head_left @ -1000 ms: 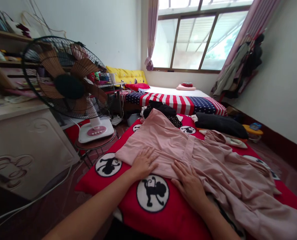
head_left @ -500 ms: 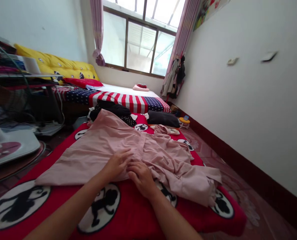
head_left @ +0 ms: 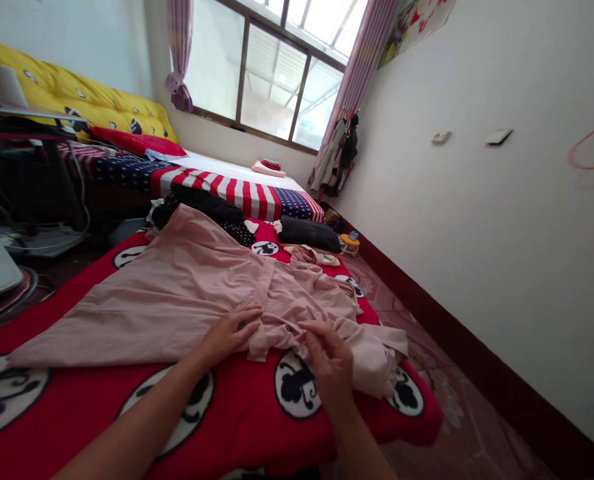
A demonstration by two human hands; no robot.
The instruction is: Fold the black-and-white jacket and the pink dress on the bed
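Observation:
A pale pink dress (head_left: 141, 300) lies spread over a red cloth (head_left: 247, 413) with black-and-white cartoon ovals. Its wide skirt reaches left, and the rumpled top with its sleeves lies to the right of a waist seam. My left hand (head_left: 234, 330) rests on the fabric beside the waist, fingers stretched out. A little to the right, my right hand (head_left: 329, 357) has thumb and fingers pinched together on a gathered fold of the dress. A short flap of pink cloth hangs between the two hands.
Behind the dress lie dark folded clothes (head_left: 309, 233) and a black pile (head_left: 197, 205). A bed with a striped, starred cover (head_left: 237, 193) stands under the window. At left is a cluttered desk (head_left: 31, 113); a white wall (head_left: 457, 220) runs along the right.
My right hand has moved right, away from my left hand, and now pinches the fabric. My left hand stays at the waist. The view has turned slightly right.

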